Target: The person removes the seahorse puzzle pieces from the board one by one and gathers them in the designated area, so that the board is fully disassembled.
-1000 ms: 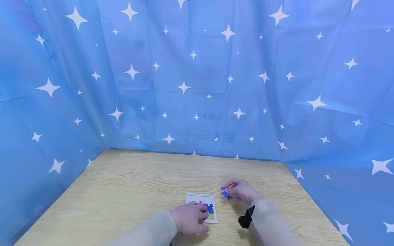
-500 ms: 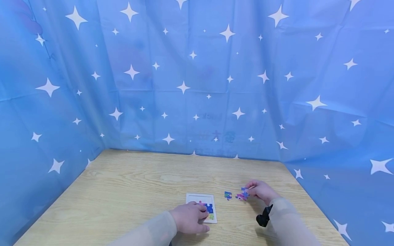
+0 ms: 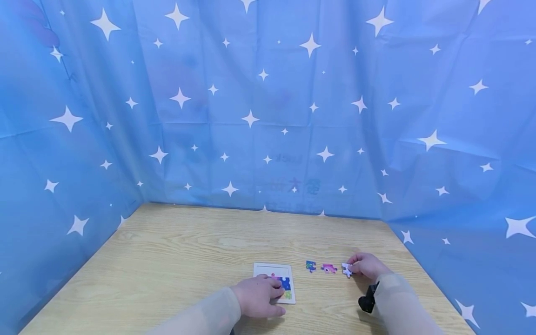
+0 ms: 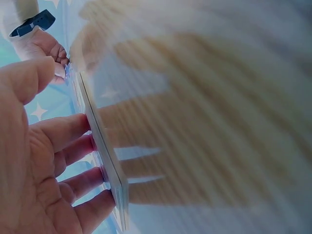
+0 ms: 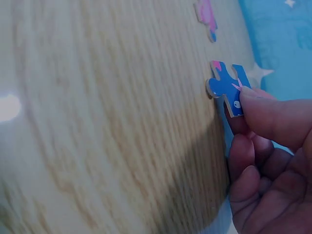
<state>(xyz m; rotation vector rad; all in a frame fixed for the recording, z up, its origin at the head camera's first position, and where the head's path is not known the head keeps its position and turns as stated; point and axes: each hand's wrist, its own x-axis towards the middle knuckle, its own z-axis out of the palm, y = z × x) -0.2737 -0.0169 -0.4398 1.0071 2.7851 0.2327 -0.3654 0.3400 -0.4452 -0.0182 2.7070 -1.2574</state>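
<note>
My right hand (image 3: 368, 266) pinches a blue puzzle piece (image 5: 228, 87) between thumb and finger, at the right end of a row of loose pieces. The piece is tilted close to the tabletop, and in the head view its face looks pale. Left of it lie a pink puzzle piece (image 3: 329, 268) with an eye on it and a blue-green puzzle piece (image 3: 311, 265). My left hand (image 3: 258, 296) rests with spread fingertips on the white puzzle tray (image 3: 293, 298). Fitted pieces (image 3: 285, 283) in pink, blue and yellow-green show in it, partly hidden under that hand.
The wooden table (image 3: 188, 260) reaches back to a blue curtain (image 3: 268, 102) with white stars. The curtain also hangs along the left and right sides. A black wrist strap with a camera (image 3: 368, 298) sits on my right wrist.
My right hand has moved right across the table with the puzzle piece, leaving the blue-green and pink pieces lying apart. The left hand has stayed on the tray.
</note>
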